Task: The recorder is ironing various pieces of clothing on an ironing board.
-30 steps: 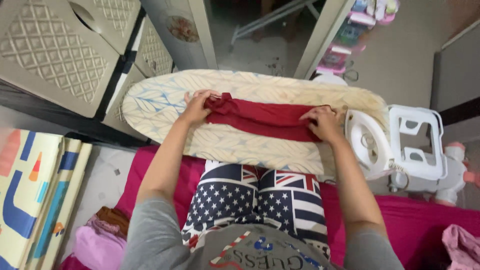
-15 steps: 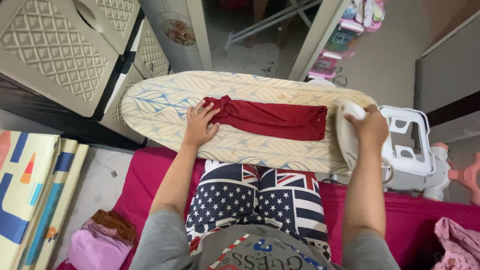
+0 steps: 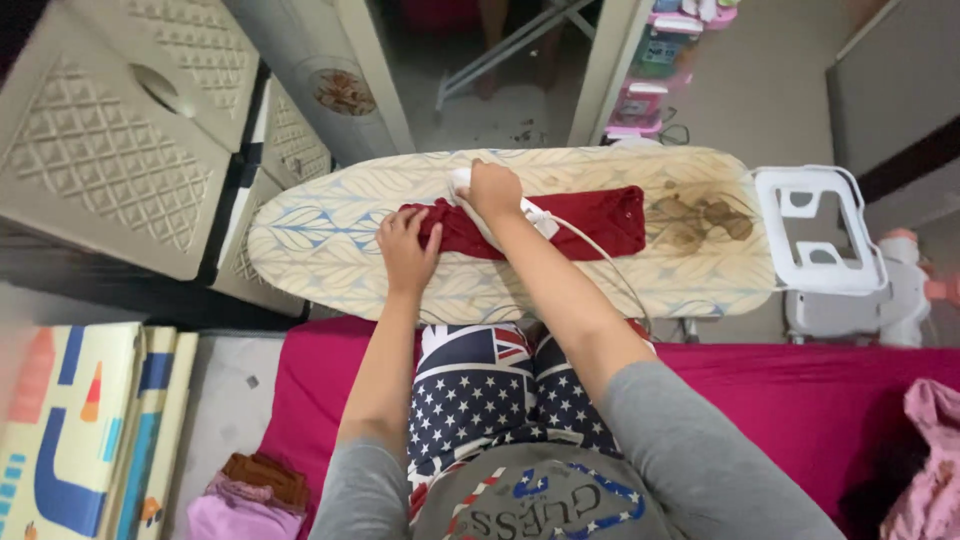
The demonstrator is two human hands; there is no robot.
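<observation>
Left hand (image 3: pixel 408 250) lying flat, fingers spread, on red cloth (image 3: pixel 590 218); right hand (image 3: pixel 492 190) gripping iron (image 3: pixel 500 205), mostly hidden, on ironing board (image 3: pixel 330 230).

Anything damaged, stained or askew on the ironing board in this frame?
Yes: a brown scorch-like stain marks the ironing board cover near its right end, beside the empty white iron rest. The right hand grips the white iron on the red garment; the left hand pins its end.
</observation>
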